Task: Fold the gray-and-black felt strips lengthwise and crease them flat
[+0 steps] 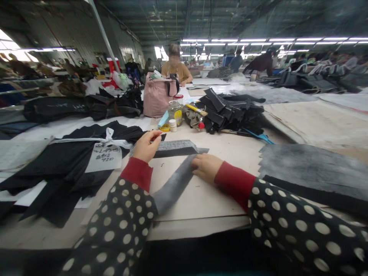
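My right hand (207,167) has its fingers curled at the upper end of a grey strip (175,186) that slants down to the left over the pale board (218,199). Whether the fingers pinch the strip is hidden. Farther up lies a speckled grey strip with a black edge (175,148). My left hand (147,145) is at its left end, thumb and fingers brought together near a small dark tip; what they hold, if anything, is too small to make out.
A tied black fabric bundle (61,168) with a handwritten tag lies left. Behind the board are a glass jar (175,113), a white bottle (173,125), a pink bag (158,96) and stacked black pieces (227,111). Grey fabric (313,165) lies right. A person (176,69) sits opposite.
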The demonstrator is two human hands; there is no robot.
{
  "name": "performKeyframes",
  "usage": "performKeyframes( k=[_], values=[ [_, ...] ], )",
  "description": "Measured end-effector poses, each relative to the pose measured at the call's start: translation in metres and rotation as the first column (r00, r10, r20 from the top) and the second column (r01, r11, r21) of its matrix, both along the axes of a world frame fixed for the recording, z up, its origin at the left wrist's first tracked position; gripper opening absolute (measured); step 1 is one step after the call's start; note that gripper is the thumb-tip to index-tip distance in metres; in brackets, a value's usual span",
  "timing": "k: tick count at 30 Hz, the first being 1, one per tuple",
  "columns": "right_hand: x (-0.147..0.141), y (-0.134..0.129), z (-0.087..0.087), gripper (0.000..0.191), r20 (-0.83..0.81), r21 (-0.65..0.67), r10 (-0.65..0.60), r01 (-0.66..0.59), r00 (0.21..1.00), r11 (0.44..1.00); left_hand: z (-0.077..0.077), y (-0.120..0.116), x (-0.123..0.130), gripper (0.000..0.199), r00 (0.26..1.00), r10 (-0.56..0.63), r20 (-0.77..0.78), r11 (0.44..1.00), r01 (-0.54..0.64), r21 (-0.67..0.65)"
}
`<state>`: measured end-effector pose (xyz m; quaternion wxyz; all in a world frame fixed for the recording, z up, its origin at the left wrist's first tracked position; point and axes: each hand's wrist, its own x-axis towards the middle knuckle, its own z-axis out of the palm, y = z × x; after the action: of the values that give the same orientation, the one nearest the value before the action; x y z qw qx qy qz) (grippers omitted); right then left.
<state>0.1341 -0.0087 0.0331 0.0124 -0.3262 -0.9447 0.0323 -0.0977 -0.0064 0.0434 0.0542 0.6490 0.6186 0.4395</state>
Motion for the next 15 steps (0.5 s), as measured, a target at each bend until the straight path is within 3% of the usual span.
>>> performKeyframes(
  k=[5,10,12,15],
  values=[
    [0.031,-0.021,-0.001,0.02,0.12,0.008,-0.102,0.102,0.988,0.995,0.0,0.0,-0.006,0.029,1.0,0.016,-0.017,1.0,-0.016,0.017],
    [0.056,-0.027,0.031,0.023,0.145,-0.091,-0.133,0.148,0.98,0.985,0.005,0.0,-0.003,0.03,1.0,0.022,0.018,0.999,-0.022,0.026],
    [0.056,-0.02,0.047,0.027,0.12,-0.047,-0.128,0.134,0.985,0.99,0.014,-0.003,0.007,0.032,0.999,-0.024,0.031,1.0,0.024,0.009],
    [0.04,-0.006,0.059,0.03,0.119,0.05,-0.113,0.108,0.986,0.993,0.038,-0.009,0.025,0.032,0.981,-0.192,-0.035,0.979,0.189,-0.071]
  ],
)
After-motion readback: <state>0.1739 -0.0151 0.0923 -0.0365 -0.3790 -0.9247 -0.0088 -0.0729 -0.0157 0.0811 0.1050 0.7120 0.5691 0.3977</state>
